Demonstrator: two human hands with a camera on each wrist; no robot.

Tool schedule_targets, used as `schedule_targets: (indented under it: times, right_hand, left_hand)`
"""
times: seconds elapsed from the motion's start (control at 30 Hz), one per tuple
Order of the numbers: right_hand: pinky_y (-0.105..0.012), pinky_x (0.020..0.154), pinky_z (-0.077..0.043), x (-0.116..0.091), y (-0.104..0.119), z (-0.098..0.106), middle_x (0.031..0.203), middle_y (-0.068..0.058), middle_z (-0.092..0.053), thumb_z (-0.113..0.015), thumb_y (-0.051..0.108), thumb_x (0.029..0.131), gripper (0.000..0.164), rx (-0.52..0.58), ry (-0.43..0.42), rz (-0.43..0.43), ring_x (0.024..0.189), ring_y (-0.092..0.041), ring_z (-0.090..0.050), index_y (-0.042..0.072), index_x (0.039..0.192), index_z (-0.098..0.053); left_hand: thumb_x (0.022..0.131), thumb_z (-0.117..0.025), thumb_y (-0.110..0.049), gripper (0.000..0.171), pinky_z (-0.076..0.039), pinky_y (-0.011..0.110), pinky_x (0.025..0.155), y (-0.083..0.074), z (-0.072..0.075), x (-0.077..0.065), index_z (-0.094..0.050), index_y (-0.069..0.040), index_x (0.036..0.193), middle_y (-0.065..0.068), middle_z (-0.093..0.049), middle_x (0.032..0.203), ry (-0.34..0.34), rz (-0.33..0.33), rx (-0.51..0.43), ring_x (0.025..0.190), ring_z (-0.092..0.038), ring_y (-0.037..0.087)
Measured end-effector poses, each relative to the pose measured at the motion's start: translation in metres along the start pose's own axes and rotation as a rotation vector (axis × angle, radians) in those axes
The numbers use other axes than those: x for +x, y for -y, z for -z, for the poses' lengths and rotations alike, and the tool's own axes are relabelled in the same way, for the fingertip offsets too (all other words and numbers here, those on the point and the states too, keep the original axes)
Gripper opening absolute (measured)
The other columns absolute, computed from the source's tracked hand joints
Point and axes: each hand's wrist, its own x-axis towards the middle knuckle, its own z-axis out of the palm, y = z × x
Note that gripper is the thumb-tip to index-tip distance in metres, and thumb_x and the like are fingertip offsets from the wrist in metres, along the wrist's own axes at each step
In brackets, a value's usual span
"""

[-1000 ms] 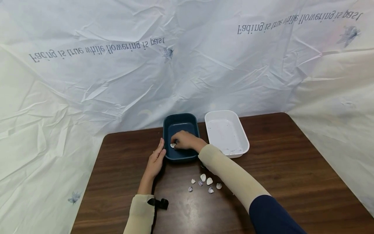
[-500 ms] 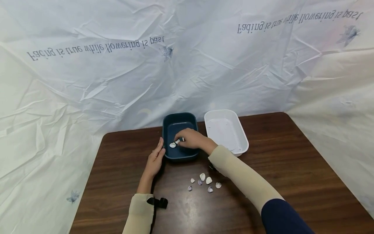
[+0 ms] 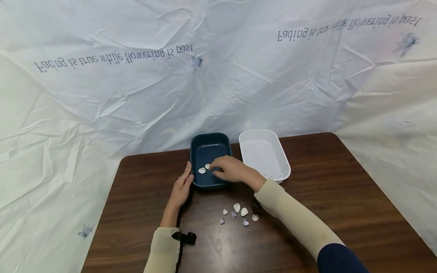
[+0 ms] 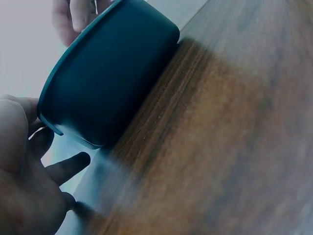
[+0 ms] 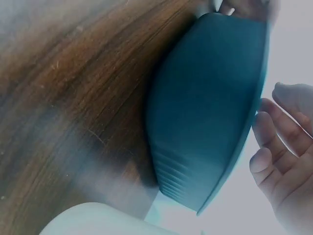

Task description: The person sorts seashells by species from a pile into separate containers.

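Note:
In the head view, my left hand (image 3: 180, 187) rests straight fingers along the left side of a dark blue tray (image 3: 211, 138). In the left wrist view, that left hand (image 4: 34, 181) has spread fingers at the tray's (image 4: 112, 73) rim. My right hand (image 3: 232, 169) hovers over the tray's near right part, fingers loosely bent with nothing visible between them. Two pale seashells lie inside the tray: one seashell (image 3: 202, 170) near the left wall, another seashell (image 3: 207, 166) right by the right fingertips. The right wrist view shows the right hand's fingers (image 5: 266, 129) apart, at the tray's rim.
A white tray (image 3: 263, 151) stands right of the blue one, with small specks in it. Several white and purplish seashells (image 3: 244, 212) lie loose on the brown table (image 3: 153, 170), nearer the person. A pale printed cloth (image 3: 218, 87) hangs behind the table.
My right hand has drawn back to the right inside the blue tray, and its fingers have loosened. Two seashells are now exposed there. The left hand stays in place.

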Motion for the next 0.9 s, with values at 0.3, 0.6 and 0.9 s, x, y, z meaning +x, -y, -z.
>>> schedule_targets:
  times: [0.3,0.6,0.9]
  right_hand:
    - [-0.040,0.095,-0.056,-0.024,0.004,0.005,0.128,-0.006,-0.074,-0.069,0.013,0.104,0.024,0.051,-0.020,0.006,0.110,-0.021,-0.070,0.008,0.126,-0.077]
    - [-0.040,0.094,-0.056,-0.045,0.003,-0.003,0.127,-0.008,-0.073,-0.069,0.012,0.104,0.024,0.092,-0.053,0.020,0.112,-0.025,-0.070,0.005,0.125,-0.076]
    - [-0.036,0.087,-0.057,-0.062,0.004,-0.010,0.121,-0.003,-0.075,-0.071,0.013,0.103,0.021,0.089,-0.060,0.035,0.102,-0.018,-0.071,0.010,0.122,-0.078]
  left_hand:
    - [0.115,-0.044,-0.016,0.053,-0.001,0.070,0.123,0.000,-0.001,0.004,-0.030,-0.006,0.166,0.013,-0.021,0.174,0.003,-0.006,0.019,0.160,-0.020,0.031]
    - [0.115,-0.043,-0.011,0.052,0.001,0.070,0.123,-0.001,-0.001,0.005,-0.030,-0.002,0.165,0.016,-0.020,0.173,-0.007,-0.015,0.010,0.160,-0.018,0.034]
    - [0.114,-0.044,-0.008,0.052,-0.002,0.071,0.123,-0.040,0.006,-0.009,-0.030,0.007,0.162,0.022,-0.019,0.171,0.020,0.014,-0.007,0.159,-0.018,0.040]
